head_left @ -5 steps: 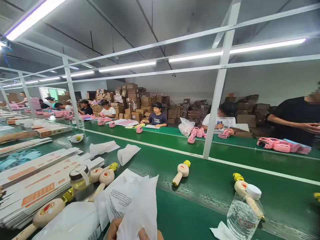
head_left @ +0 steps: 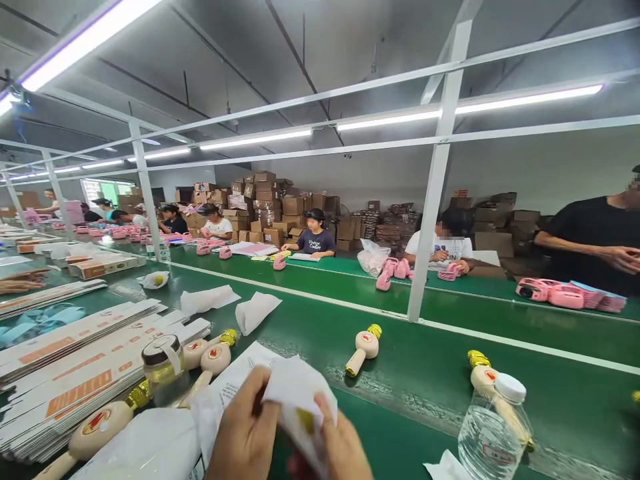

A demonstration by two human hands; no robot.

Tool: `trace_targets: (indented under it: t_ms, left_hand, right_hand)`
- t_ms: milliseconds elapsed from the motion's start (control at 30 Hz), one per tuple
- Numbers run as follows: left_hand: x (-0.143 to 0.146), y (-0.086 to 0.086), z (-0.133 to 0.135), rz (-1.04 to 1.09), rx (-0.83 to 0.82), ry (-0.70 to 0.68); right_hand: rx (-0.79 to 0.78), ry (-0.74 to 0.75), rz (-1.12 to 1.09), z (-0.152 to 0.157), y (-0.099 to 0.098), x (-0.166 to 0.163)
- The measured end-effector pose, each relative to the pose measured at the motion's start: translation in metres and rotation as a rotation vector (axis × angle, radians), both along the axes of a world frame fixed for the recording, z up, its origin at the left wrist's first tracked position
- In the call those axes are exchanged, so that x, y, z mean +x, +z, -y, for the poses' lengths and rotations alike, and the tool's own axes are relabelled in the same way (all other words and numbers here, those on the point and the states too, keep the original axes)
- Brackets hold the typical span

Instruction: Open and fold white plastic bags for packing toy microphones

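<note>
Just left of the water bottle (head_left: 493, 427), we've got left hand (head_left: 245, 437) and right hand (head_left: 345, 447) clamped on the white bag (head_left: 295, 393); best keep its mouth pinched wide so the yellow-tipped piece inside doesn't snag.

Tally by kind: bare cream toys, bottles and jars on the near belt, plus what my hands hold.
Bare cream toys, gold tops: 5
Clear water bottle: 1
Brown-lidded jar: 1
White bag, gripped by left hand and right hand: 1
Total: 8
Gold scrap at right edge: too cut off to count.
</note>
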State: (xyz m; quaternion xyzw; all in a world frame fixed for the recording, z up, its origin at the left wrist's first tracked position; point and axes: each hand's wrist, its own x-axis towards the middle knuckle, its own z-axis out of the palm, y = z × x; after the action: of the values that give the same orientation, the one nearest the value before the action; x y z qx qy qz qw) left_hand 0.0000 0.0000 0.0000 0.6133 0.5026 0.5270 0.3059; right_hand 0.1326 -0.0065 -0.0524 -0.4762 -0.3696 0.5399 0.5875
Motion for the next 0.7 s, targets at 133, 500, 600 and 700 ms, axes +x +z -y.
trace_targets:
  t_ms: [133, 500, 600, 700]
  left_hand:
    - [-0.007, 0.073, -0.046, -0.216, 0.043, -0.156]
    - [-0.013, 0.066, -0.135, -0.030, -0.103, -0.292]
    - [-0.030, 0.028, -0.131, -0.107, -0.110, -0.215]
    - [-0.063, -0.016, -0.104, -0.291, -0.135, -0.067]
  right_hand:
    - [0.148, 0.020, -0.010, -0.020, 0.057, 0.039]
    - [0.502, -0.093, 0.592, -0.166, 0.107, 0.065]
    - [0.512, -0.167, 0.769, -0.203, 0.076, 0.061]
    - [0.398, -0.149, 0.935, -0.226, 0.021, 0.065]
